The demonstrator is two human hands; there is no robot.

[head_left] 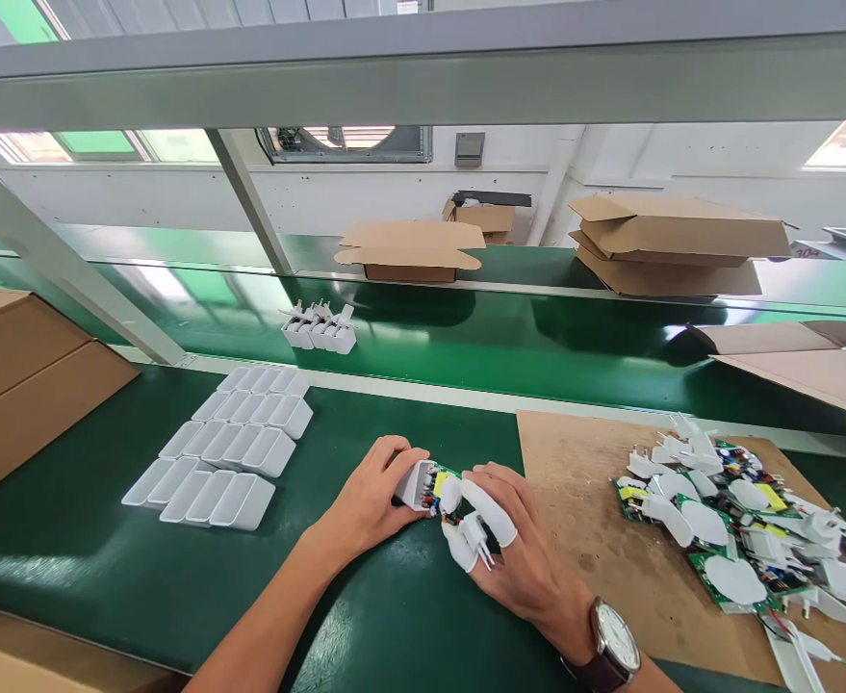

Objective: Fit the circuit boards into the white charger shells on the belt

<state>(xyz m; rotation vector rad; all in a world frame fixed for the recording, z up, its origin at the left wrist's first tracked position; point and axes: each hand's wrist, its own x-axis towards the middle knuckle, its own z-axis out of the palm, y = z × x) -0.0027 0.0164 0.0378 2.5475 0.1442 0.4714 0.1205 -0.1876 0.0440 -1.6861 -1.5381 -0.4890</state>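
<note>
My left hand (383, 486) grips a white plastic housing (413, 484) above the green work surface. With finger cots on its thumb and forefinger, my right hand (513, 539) pinches a circuit board (439, 488) with a white round pad and a white plug (474, 532). The board's far end meets the open end of the housing; how far inside it sits I cannot tell. To the left stand rows of open white housings (249, 423). On the right, a heap of circuit boards with white plugs (732, 525) lies on a cardboard sheet (574, 500).
Behind the table runs a green conveyor belt (423, 337) carrying a group of white housings with plugs (320, 327). Cardboard boxes (682, 236) stand at the back, and another box (33, 366) is at the left. A metal beam (423, 72) crosses overhead.
</note>
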